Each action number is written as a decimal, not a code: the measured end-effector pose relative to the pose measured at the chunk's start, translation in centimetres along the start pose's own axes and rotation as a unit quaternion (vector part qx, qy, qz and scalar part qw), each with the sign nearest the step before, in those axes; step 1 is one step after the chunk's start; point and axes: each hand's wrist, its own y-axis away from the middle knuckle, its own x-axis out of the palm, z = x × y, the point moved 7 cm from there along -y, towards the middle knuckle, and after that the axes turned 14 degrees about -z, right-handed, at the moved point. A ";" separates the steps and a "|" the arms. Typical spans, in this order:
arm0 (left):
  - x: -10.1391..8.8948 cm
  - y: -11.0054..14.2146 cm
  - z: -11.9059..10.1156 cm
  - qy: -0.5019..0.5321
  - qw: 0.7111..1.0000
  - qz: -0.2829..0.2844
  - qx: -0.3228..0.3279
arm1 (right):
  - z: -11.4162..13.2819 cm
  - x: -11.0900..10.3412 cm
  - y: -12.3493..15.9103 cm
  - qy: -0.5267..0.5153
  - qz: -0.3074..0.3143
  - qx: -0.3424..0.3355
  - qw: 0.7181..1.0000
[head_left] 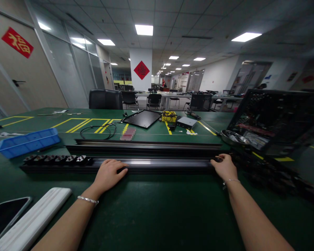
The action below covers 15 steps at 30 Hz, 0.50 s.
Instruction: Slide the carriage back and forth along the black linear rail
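A long black metal rail (157, 164) lies across the green table in front of me. Near its left end, several small black blocks with metal parts on top (60, 159) sit in a row in its channel. My left hand (110, 173) grips the rail left of its middle, fingers over the far side and thumb on the near side. At the rail's right end, my right hand (225, 167) is closed in a pinch on a small dark piece (218, 159), partly hidden by the fingers. A second black rail (149, 146) lies parallel just behind.
To the left is a blue plastic bin (28, 142). A phone (7, 216) and a long white bar (36, 216) lie at the front left. On the right are a metal bowl (235, 137), a large open black casing (279, 118) and a pile of dark parts (274, 174).
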 end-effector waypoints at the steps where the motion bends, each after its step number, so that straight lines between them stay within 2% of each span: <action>1: 0.0 0.0 0.0 0.000 1.000 0.000 0.000 | 0.0 0.0 0.0 -0.002 0.000 0.000 1.000; 7: 0.1 0.0 0.0 -0.005 1.000 0.002 0.004 | -0.1 0.2 0.2 -0.022 0.019 -0.001 1.000; 15: -0.1 0.0 -0.2 -0.007 1.000 0.001 0.003 | -0.1 0.3 0.4 -0.040 0.010 -0.004 0.999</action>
